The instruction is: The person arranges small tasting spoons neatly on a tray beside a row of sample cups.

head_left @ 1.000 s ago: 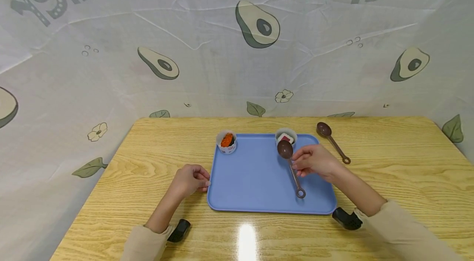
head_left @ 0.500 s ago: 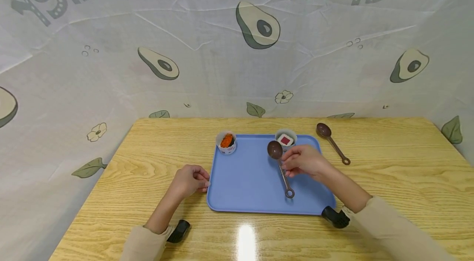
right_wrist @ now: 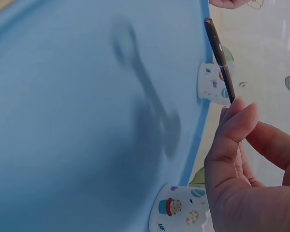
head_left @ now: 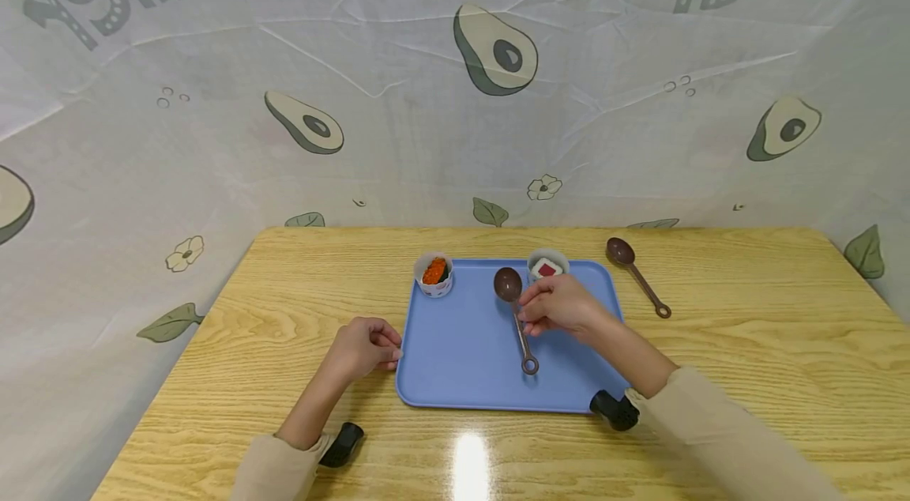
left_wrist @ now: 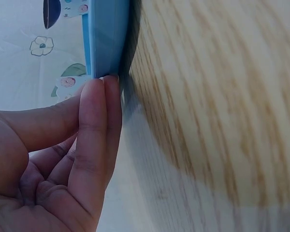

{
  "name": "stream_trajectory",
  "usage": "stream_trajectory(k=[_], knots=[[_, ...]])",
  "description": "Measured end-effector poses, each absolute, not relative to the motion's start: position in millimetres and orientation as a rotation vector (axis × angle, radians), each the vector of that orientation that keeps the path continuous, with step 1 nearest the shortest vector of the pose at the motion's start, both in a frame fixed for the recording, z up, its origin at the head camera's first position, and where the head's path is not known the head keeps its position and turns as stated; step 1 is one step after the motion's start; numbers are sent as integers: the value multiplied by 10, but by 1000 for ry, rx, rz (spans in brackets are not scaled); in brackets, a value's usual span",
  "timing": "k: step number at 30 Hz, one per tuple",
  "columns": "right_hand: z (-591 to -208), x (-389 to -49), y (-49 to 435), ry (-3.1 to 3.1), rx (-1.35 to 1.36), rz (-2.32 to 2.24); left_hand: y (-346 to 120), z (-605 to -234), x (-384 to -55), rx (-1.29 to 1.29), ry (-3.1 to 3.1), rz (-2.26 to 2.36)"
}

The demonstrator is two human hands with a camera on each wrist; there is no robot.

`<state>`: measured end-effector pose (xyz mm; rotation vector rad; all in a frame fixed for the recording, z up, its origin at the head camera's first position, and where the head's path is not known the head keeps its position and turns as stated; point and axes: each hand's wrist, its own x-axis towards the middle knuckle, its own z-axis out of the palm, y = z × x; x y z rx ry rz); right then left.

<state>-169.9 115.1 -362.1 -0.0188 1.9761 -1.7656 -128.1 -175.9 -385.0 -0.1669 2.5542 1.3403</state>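
My right hand (head_left: 558, 305) pinches the handle of a brown spoon (head_left: 508, 284) between thumb and fingers. The spoon hangs over the blue tray (head_left: 455, 351), its bowl toward the back. In the right wrist view the spoon (right_wrist: 215, 41) is apart from the tray, its shadow falling on the surface. At the tray's left edge, my left hand (head_left: 366, 345) grips the rim; the left wrist view has fingertips against the tray wall (left_wrist: 108, 41), thumb tip partly hidden. A paper cup (head_left: 438, 290) with orange roe sushi stands at the back left corner. Another cup (head_left: 559, 255) holds a white roll with red centre.
A second brown spoon (head_left: 643, 280) lies on the wooden table (head_left: 753, 343), right of the tray. Behind the table hangs a pale cloth (head_left: 398, 129) printed with avocados.
My right hand has carried the spoon leftward over the tray, away from the cup with the white roll. My left hand stays at the tray's edge.
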Motion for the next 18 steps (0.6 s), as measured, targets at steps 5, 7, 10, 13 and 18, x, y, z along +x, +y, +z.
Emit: stream_trajectory(k=[5, 7, 10, 13, 18], knots=[[-3638, -1733, 1081, 1977, -15, -1775, -1759, -3839, -1279, -148, 2557, 1332], [-3651, -1742, 1049, 1975, -7, -1779, -1761, -3839, -1280, -148, 2556, 1332], [-3680, -1758, 1004, 1961, 4, -1784, -1761, -3836, -1278, -152, 2546, 1344], [-3715, -1768, 962, 1942, 27, -1795, -1759, -3834, -1277, -157, 2535, 1357], [-3769, -1790, 899, 1916, 90, -1817, -1758, -3827, -1274, -158, 2531, 1365]])
